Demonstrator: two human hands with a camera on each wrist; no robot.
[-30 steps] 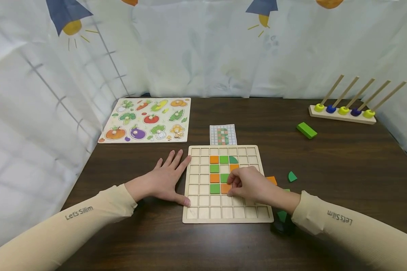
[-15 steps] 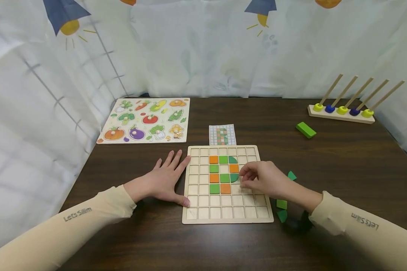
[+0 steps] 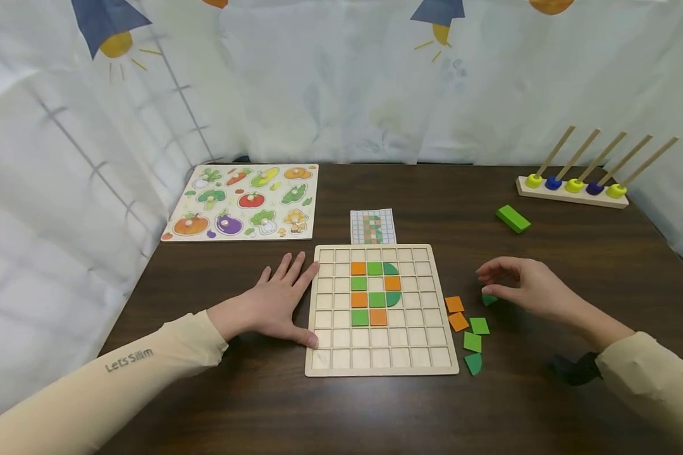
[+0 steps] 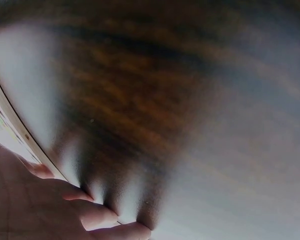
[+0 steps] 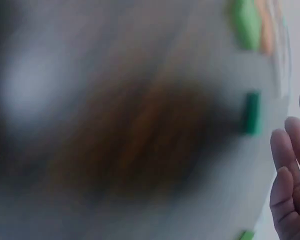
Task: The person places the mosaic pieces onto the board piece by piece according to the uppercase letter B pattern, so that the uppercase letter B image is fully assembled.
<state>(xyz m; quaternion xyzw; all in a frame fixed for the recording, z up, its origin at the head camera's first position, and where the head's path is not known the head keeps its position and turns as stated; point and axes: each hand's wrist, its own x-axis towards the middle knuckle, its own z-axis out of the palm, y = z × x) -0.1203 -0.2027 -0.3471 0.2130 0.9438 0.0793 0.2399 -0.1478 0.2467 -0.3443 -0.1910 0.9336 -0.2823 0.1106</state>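
Flat on the table, my left hand (image 3: 273, 303) is spread, its thumb and forefinger touching the left edge of the wooden grid board (image 3: 332, 359). Its fingers (image 4: 115, 232) show low in the left wrist view. Orange, green and dark green tiles fill part of the grid. Right of the board, my right hand (image 3: 529, 284) hovers with loosely bent fingers over a dark green quarter-circle tile (image 3: 489, 299), partly hidden in the head view. In the right wrist view that tile (image 5: 252, 113) lies on the table, apart from the fingers (image 5: 281, 150).
Beside the board lie orange squares (image 3: 458, 321), green squares (image 3: 472, 342) and another quarter-circle tile (image 3: 473, 363). A pattern card (image 3: 372, 218) touches the board's far edge. Further off are a vegetable puzzle (image 3: 245, 218), a green block (image 3: 513, 218) and a peg stand (image 3: 572, 193).
A dark green quarter-circle now shows in the grid where my right hand was. That hand has moved right, off the board, to the loose tiles. My left hand stays put.
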